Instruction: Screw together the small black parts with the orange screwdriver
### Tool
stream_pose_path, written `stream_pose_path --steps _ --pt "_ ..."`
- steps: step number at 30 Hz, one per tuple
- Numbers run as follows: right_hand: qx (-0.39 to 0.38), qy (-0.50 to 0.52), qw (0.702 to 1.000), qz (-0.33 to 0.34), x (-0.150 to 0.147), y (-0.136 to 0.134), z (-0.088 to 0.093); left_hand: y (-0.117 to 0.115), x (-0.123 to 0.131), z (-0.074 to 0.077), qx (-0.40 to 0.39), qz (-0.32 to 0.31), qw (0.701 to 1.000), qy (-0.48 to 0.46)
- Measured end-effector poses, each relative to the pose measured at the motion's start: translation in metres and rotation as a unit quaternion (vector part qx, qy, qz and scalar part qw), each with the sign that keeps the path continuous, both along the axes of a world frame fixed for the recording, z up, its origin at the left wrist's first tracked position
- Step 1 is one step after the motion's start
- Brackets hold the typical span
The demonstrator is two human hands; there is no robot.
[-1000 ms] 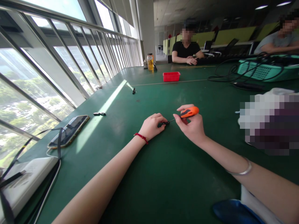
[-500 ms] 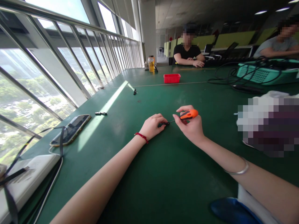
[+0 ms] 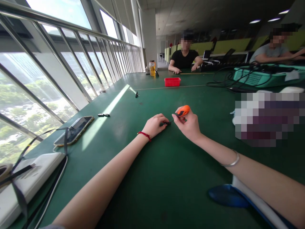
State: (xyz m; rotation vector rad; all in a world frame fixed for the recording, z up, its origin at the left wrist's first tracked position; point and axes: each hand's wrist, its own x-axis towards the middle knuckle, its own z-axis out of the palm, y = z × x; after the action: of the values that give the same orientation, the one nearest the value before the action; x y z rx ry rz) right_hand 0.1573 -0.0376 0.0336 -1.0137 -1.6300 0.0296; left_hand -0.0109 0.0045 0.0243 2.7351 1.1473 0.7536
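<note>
My left hand (image 3: 154, 125) rests on the green table (image 3: 147, 178), fingers curled round a small black part (image 3: 165, 123) that it pins to the surface. My right hand (image 3: 188, 125) grips an orange-handled screwdriver (image 3: 183, 111), whose thin shaft points left with its tip at the black part. The two hands almost touch. A red string sits on my left wrist and a silver bangle on my right forearm.
A phone (image 3: 74, 130) lies at the left by the window railing, a white box with black straps (image 3: 26, 181) nearer me. Small black parts (image 3: 104, 115) (image 3: 136, 94) lie further out. A red tray (image 3: 172, 81), a jar (image 3: 152, 68), cables and a teal crate (image 3: 259, 76) stand beyond. Two people sit at the far end.
The view has shifted a little, so both hands sit slightly left and higher. The screwdriver handle has turned in my right hand's fingers; the left hand stays on the black part.
</note>
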Motion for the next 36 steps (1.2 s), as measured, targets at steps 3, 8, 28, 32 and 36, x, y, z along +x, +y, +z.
stream_pose_path --steps 3,8,28,32,36 --pt "-0.007 0.005 1.0 0.006 0.0 -0.003 0.001 0.0 0.0 0.0 -0.005 -0.002 1.0 -0.001" --pt "0.001 -0.011 1.0 0.016 0.004 -0.002 -0.002 0.001 0.0 0.0 -0.009 -0.001 1.0 -0.006" --pt "0.031 -0.04 0.998 0.043 0.006 -0.001 0.004 0.0 0.006 0.003 -0.011 0.001 1.0 0.009" --pt "0.053 -0.057 0.996 0.037 0.01 0.003 0.001 0.001 0.005 0.001 -0.026 0.001 1.0 0.0" --pt "0.029 -0.018 0.999 0.017 0.008 0.003 0.001 0.002 0.003 0.0 -0.028 -0.003 1.0 0.002"
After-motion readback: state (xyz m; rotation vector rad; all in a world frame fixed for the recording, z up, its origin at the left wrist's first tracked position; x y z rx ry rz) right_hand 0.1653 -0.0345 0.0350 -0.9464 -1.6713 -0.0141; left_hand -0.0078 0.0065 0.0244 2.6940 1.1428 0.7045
